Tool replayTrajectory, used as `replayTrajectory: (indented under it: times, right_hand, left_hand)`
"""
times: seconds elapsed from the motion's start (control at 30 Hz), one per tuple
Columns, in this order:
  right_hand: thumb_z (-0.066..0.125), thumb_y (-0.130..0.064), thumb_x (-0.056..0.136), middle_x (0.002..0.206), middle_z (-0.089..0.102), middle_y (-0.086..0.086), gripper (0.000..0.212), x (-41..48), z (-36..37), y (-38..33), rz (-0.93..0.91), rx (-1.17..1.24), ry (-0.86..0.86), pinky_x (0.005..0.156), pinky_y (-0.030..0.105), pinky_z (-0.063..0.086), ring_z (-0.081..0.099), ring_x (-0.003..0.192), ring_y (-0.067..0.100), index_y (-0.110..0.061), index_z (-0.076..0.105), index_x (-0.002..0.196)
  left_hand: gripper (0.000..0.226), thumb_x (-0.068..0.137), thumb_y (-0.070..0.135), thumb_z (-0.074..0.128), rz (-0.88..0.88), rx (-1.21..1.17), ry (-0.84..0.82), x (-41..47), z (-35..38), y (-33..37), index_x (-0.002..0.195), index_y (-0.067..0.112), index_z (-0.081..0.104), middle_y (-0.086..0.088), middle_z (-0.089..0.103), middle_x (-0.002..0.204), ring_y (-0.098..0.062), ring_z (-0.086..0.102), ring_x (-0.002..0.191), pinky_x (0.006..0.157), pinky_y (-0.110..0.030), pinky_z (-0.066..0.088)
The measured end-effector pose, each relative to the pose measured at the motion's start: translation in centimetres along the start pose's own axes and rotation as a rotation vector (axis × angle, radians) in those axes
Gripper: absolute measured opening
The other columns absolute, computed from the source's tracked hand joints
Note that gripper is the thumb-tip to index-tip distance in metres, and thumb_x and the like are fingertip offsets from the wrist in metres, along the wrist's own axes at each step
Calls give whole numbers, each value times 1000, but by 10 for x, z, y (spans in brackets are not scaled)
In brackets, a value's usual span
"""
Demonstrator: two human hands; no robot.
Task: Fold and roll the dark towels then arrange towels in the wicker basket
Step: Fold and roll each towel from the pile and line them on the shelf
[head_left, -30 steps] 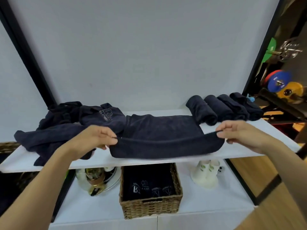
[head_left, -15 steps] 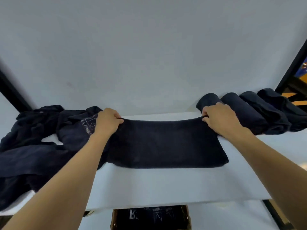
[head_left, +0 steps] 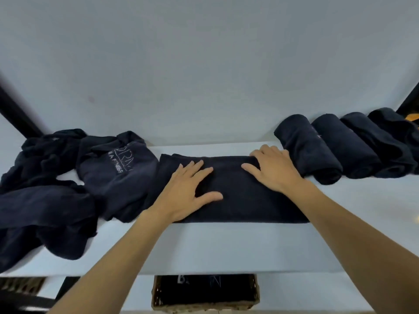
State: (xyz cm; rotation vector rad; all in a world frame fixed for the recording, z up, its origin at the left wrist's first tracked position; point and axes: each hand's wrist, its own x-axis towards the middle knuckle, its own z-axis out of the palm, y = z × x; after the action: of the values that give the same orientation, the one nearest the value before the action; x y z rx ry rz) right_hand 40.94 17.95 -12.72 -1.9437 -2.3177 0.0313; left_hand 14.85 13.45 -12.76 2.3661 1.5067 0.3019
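The folded dark navy terry towel [head_left: 238,196] lies flat as a long band in the middle of the white shelf [head_left: 226,245], its long edges running left to right. Both hands rest on top of it, apart from each other, palms down. The left hand [head_left: 190,189] presses the towel's left part with fingers straight and spread and the thumb stretched out to the side. The right hand [head_left: 272,171] lies on the far right part, thumb out, fingertips at the towel's far edge.

Just beside the right hand begins a row of four rolled dark towels [head_left: 353,146], lying side by side along the shelf's right end. On the left a crumpled heap of unfolded dark towels [head_left: 45,200] spreads over the shelf. One of them, with white lettering [head_left: 118,168], touches the folded towel's left end.

Below the shelf's front edge stands a brown wicker basket [head_left: 156,298] with dark towels inside. A pale grey wall [head_left: 204,64] rises behind.
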Motion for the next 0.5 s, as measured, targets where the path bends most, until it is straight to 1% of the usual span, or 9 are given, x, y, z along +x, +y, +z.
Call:
replayTrajectory:
  times: [0.07, 0.13, 0.17, 0.2, 0.23, 0.3, 0.4, 0.47, 0.5]
  right_hand:
    - [41, -64, 92, 113, 57, 3, 56, 0, -12, 0, 24, 15, -58, 94, 41, 39, 51, 106, 25, -17, 58, 117]
    - [50, -61, 89, 105, 62, 3, 51, -3, -28, 0, 60, 58, -153, 89, 39, 41, 54, 96, 24, -15, 59, 107]
    - [54, -56, 89, 104, 64, 4, 46, -6, -37, -2, 73, 78, -198, 86, 37, 40, 56, 93, 24, -14, 58, 106]
    - [58, -47, 88, 104, 64, 6, 40, -10, -46, -5, 88, 107, -242, 82, 35, 41, 57, 92, 25, -12, 57, 107]
    - [61, -38, 87, 105, 64, 8, 36, -15, -56, -7, 103, 145, -279, 79, 35, 42, 59, 93, 26, -10, 57, 108]
    - [65, -29, 84, 107, 64, 9, 35, -31, -75, -13, 145, 227, -344, 77, 34, 47, 62, 94, 25, -8, 56, 111]
    - [69, -32, 85, 102, 66, 7, 37, -66, -95, -17, 233, 364, -373, 76, 30, 50, 62, 87, 18, -9, 58, 111]
    - [71, -32, 85, 98, 65, 6, 38, -93, -94, -22, 310, 515, -324, 75, 28, 50, 62, 84, 17, -6, 61, 110]
    - [72, -34, 84, 100, 64, 5, 40, -106, -90, -26, 350, 593, -294, 78, 31, 51, 62, 88, 19, -6, 60, 112]
  left_hand:
    - [87, 73, 79, 48, 108, 42, -11, -31, -3, -3, 147, 33, 38, 11, 29, 156, -11, 18, 148, 120, -30, 2]
    - [65, 77, 49, 62, 207, 224, 83, -51, -6, -22, 137, 26, 53, 5, 50, 143, -17, 44, 134, 116, -30, 22]
    - [57, 72, 30, 72, 245, 345, 143, -53, -8, -33, 127, 21, 62, 2, 61, 129, -20, 56, 118, 108, -29, 35]
    - [52, 64, 15, 79, 267, 448, 196, -50, -12, -42, 115, 17, 69, 0, 68, 113, -23, 59, 100, 92, -29, 42]
    - [46, 58, 4, 81, 277, 526, 247, -44, -16, -48, 102, 14, 73, 0, 70, 98, -24, 56, 86, 76, -31, 43]
    - [37, 53, -6, 80, 270, 639, 320, -28, -31, -49, 85, 11, 74, -3, 66, 82, -27, 50, 73, 61, -36, 41]
    - [33, 60, -6, 80, 178, 645, 425, 1, -57, -34, 89, 9, 75, -8, 66, 86, -33, 54, 77, 56, -35, 38]
    - [33, 75, -4, 69, 28, 570, 457, 24, -63, -27, 104, 11, 71, -9, 62, 103, -34, 53, 89, 56, -34, 34]
    - [31, 82, -3, 62, -51, 530, 452, 34, -62, -26, 108, 13, 68, -9, 59, 110, -33, 52, 93, 57, -35, 35]
